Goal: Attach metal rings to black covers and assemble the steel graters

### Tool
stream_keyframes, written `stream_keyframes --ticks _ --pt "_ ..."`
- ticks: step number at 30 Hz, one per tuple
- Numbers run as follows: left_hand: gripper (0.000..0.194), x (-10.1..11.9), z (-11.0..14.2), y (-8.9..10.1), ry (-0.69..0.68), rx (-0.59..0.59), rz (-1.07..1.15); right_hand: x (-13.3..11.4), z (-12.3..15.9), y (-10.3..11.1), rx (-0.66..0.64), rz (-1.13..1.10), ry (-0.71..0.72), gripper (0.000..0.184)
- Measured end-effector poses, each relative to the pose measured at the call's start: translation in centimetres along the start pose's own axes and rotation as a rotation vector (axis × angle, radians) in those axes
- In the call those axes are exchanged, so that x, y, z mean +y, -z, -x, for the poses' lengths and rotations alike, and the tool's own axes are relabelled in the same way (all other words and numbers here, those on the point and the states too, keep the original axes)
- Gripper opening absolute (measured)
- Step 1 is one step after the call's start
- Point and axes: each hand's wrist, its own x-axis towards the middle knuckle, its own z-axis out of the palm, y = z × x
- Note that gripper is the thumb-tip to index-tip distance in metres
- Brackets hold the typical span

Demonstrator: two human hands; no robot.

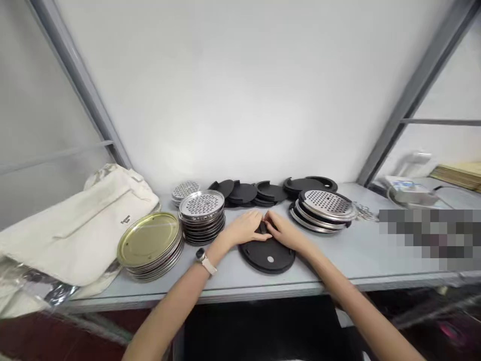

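A round black plastic disc (259, 254) with a pale round spot lies flat on the table before me. My left hand (246, 228) curls over its far left edge, thumb reaching inward, and wears a watch at the wrist. From the other side my right hand (283, 231) meets it, fingertips almost touching. Between both hands sits a small black block (262, 228) at the disc's far edge; the fingers of both hands press round it. Whether the block is part of the disc or separate, I cannot tell.
Left of my hands are a stack of perforated metal discs (203, 205) and gold-coloured round lids (150, 240). Black discs (272, 191) line the wall. On the right stand perforated plates with black rims (326, 203) and metal rings (364, 211). A white cloth bag (86, 220) covers the left end.
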Motion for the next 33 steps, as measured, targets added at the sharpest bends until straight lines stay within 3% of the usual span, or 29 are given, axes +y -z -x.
stream_keyframes --ticks 33 --pt "0.035 0.26 0.05 0.37 0.014 0.007 0.022 0.23 0.10 -0.11 0.016 -0.009 0.019 0.008"
